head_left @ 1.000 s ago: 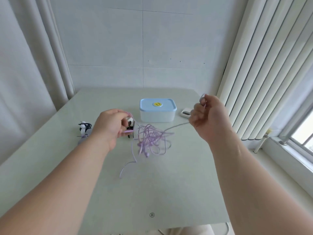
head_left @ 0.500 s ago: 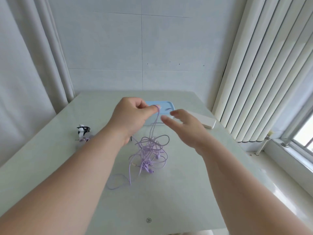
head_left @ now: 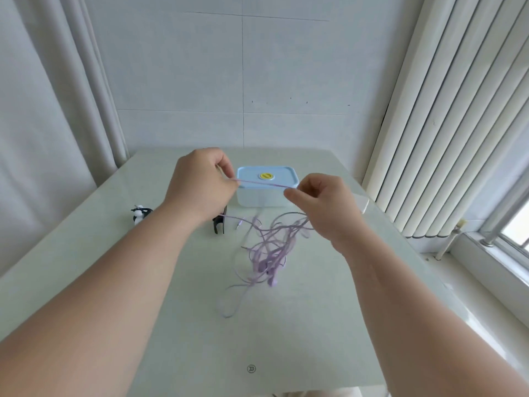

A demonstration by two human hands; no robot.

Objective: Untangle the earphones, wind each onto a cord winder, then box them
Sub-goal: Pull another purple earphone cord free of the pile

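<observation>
Now both grips clamped on purple earphones (head_left: 262, 266): left hand (head_left: 200, 184) & right hand (head_left: 323, 202) pinch one taut strand; tangle droops to bench (head_left: 300, 339) centre, near side of blue box (head_left: 257, 196). Cord's prob. light, limp, snag-prone; take it by a free end.

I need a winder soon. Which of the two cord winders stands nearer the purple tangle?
The dark forked cord winder below the left hand; the black-and-white one stands farther left.
</observation>
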